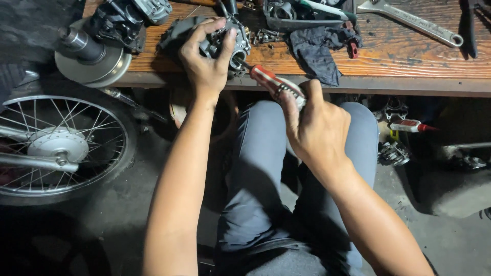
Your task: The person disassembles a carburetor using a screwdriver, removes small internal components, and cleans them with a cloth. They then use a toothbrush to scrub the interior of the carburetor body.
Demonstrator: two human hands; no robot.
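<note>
My left hand (pixel 204 61) grips a grey metal carburetor body (pixel 230 43) at the front edge of the wooden bench (pixel 399 56). My right hand (pixel 314 125) is closed around a screwdriver with a red and clear handle (pixel 271 82). The screwdriver's shaft points up and left, and its tip meets the carburetor's lower right side. Both hands work just above my lap, which is in grey trousers.
A dark rag (pixel 319 48), a small spring (pixel 267 35), an adjustable wrench (pixel 414 21) and a tray of tools (pixel 302 13) lie on the bench. An engine part with a round disc (pixel 94 59) overhangs the bench's left end. A spoked wheel (pixel 59 145) stands at left.
</note>
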